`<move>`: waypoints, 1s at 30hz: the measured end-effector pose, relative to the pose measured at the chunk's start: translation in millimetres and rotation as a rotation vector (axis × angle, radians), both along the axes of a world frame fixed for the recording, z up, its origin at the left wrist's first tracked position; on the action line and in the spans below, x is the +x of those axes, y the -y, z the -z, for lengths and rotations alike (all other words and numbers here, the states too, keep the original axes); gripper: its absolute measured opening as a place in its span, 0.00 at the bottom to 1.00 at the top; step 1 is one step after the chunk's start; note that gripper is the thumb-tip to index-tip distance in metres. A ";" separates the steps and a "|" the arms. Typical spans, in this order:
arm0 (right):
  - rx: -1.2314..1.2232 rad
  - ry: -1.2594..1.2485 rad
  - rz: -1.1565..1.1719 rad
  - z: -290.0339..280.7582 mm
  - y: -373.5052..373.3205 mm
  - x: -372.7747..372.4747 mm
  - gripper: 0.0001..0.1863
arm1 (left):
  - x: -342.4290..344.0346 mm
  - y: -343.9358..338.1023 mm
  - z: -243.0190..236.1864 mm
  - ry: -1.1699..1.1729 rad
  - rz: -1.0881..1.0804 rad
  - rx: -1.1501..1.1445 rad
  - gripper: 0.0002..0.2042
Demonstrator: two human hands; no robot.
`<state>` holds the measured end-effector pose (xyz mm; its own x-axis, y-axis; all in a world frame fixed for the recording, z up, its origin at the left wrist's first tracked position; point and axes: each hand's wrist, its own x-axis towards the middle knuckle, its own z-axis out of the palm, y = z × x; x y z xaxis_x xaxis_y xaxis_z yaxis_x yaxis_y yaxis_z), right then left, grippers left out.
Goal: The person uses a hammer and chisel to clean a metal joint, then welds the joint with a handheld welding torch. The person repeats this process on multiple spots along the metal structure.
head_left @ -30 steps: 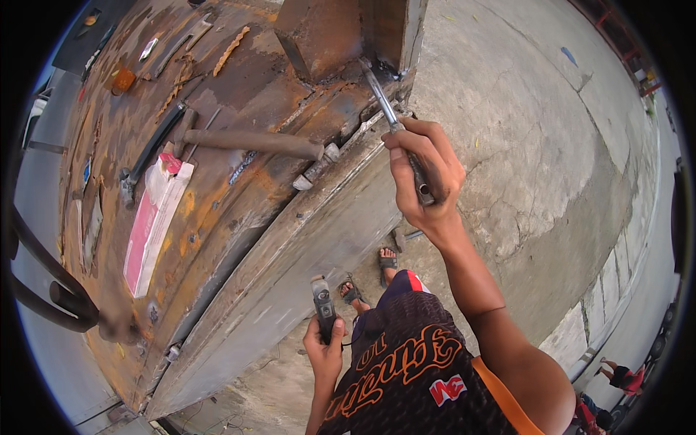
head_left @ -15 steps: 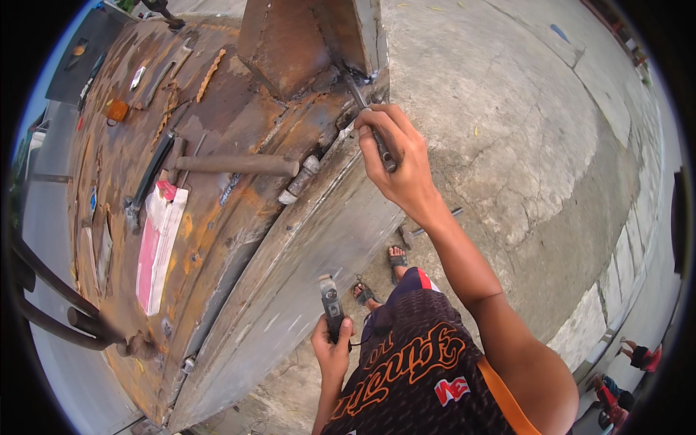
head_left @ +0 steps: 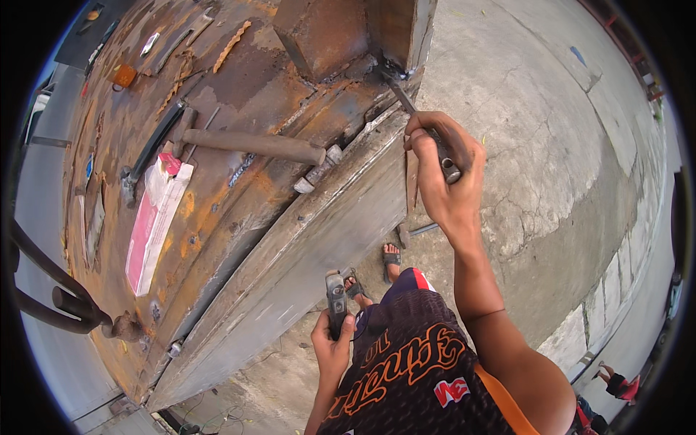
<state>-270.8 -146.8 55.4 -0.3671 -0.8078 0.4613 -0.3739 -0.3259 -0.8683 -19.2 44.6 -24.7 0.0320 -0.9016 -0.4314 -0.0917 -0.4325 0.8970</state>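
Observation:
My right hand [head_left: 453, 170] is closed around a slim metal bar tool [head_left: 400, 94] with a hollow round end. The tool's far tip reaches the dark, scorched inner corner where an upright rusty steel bracket [head_left: 319, 40] meets the rusty plate [head_left: 217, 239]. Lower down, my left hand [head_left: 333, 344] grips a dark grey handheld tool [head_left: 336, 301] with a squared tip and round fittings on its face. It is held upright in front of my shirt, apart from the steel. What kind of tool it is, I cannot make out.
On the plate lie a hammer [head_left: 246, 145], a pink-and-white box [head_left: 156, 232], a black-handled tool [head_left: 156, 148] and an orange object [head_left: 123, 75]. Another hammer [head_left: 406, 233] rests on the concrete by my feet. Dark curved bars [head_left: 54, 290] stand at the left. People [head_left: 620, 384] are at far lower right.
The view has shifted, so the steel sits further right. My right hand has drawn slightly back and right with its bar, whose tip stays near the corner. My left hand keeps its hold.

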 end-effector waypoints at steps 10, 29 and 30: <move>0.031 0.151 0.024 20.5 10.8 -1.7 0.08 | 3.4 6.1 -0.2 -0.013 0.002 -0.017 0.12; -0.133 -0.701 -0.373 -17.5 13.3 121.2 0.20 | 48.5 -2.6 -34.8 -0.327 -0.183 -0.218 0.12; -0.127 -0.826 -0.316 -16.7 29.8 130.8 0.19 | 52.7 -4.6 -32.8 -0.373 -0.170 -0.234 0.13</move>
<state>-140.1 -176.6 72.1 0.3532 -0.7399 0.5725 -0.7404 -0.5951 -0.3123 33.5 49.2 8.0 0.0687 -0.9714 -0.2274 0.3102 -0.1958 0.9303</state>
